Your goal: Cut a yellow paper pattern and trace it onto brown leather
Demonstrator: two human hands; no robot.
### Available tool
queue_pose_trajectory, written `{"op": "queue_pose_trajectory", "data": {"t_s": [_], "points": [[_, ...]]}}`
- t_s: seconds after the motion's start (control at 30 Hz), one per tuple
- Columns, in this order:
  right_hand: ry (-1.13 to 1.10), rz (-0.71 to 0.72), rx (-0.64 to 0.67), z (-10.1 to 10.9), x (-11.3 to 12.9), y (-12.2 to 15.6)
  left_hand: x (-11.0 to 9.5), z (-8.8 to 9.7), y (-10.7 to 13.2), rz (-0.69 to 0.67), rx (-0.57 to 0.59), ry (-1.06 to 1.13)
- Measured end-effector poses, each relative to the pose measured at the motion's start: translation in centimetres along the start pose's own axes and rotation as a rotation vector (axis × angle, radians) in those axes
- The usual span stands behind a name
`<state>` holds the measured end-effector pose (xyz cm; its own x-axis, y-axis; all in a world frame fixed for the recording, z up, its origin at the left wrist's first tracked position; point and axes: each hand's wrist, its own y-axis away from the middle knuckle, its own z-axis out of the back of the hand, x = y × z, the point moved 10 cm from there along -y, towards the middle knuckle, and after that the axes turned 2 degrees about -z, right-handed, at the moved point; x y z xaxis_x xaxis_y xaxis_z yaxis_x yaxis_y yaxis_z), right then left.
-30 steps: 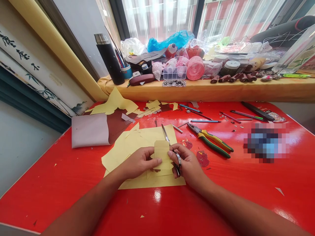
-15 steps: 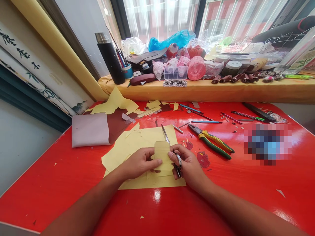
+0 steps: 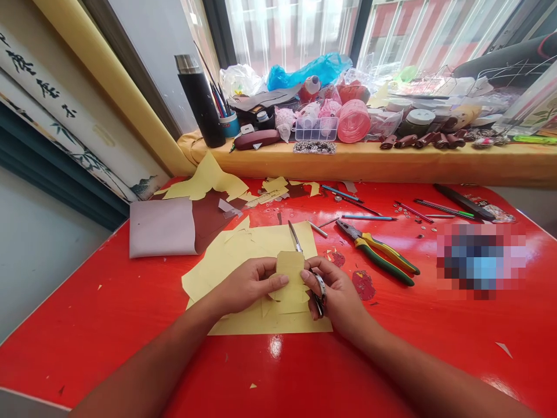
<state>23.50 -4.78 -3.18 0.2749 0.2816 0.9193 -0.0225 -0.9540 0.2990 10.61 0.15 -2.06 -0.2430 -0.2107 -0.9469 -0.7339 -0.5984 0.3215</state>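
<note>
**L hand** [image 3: 248,284]: narrow pinch, fingertips on L edge of yellow paper piece [image 3: 289,283].
**R hand** [image 3: 335,290]: curled narrow round steel scissors [image 3: 319,288], fingertips on R edge of same piece.
**Piece**: between hands, over middle of yellow sheet [image 3: 261,325], near front of red table [image 3: 87,325]. Already cut out, top squared, lower edges uneven.
**Scissors**: blades point to far edge, partly behind piece; can't tell if paper's between them.
**Done so far**: piece free of sheet; sheet ragged, loose offcuts [image 3: 270,184] toward far edge.
**Left on it**: lower edges untrimmed.
**Table R**: green-yellow pliers [image 3: 376,252], thin rods.
**Table far L**: brown sheet [image 3: 209,217], grey-lilac sheet [image 3: 161,226].
**Beyond far edge**: yellow-covered sill [image 3: 391,168], black flask [image 3: 198,101], clutter.
</note>
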Motion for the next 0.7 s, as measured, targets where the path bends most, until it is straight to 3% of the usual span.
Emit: {"op": "queue_pose_trajectory", "data": {"t_s": [0.27, 0.5, 0.7], "points": [[0.015, 0.021, -0.001, 0.1, 0.2, -0.1, -0.3, 1.9, -0.2, -0.061, -0.166, 0.0], [0.037, 0.03, -0.034, 0.3, 0.1, 0.0, 0.8, 4.5, -0.8, -0.082, -0.339, 0.216], [0.043, 0.016, -0.048, 0.6, -0.1, 0.1, 1.3, 5.1, -1.0, -0.106, -0.367, 0.359]]}}
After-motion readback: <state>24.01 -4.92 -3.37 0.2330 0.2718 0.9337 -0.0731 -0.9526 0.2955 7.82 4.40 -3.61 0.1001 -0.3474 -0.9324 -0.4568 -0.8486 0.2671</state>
